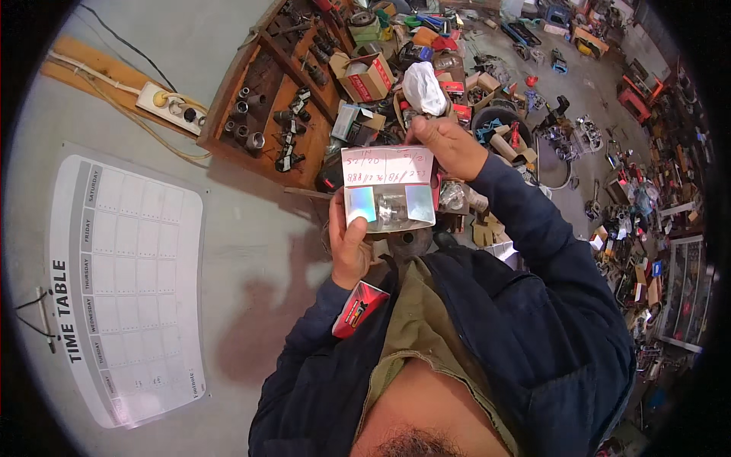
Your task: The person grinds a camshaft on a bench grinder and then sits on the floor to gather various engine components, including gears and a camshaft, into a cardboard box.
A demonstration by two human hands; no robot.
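Both hands hold a small open box (387, 169) in front of my chest. Red handwriting covers the inside of its raised white flap, and two shiny silver panels flank the opening. Inside lies a shiny metal part (393, 210) that seems wrapped in clear plastic; its kind I cannot make out. My left hand (350, 247) grips the box's lower left side, thumb on the front. Up at the flap's right corner, my right hand (449, 146) is closed on the box's edge. A red and white carton (360, 308) sits against my left forearm, apparently tucked at my side.
A wooden wall rack (263, 114) with sockets and metal tools stands ahead on the left. Beyond the box are cartons (364, 80), a white plastic bag (424, 90) and a dark tub (495, 122). Parts clutter the right floor. A power strip (171, 107) and a timetable board (141, 289) are on the wall.
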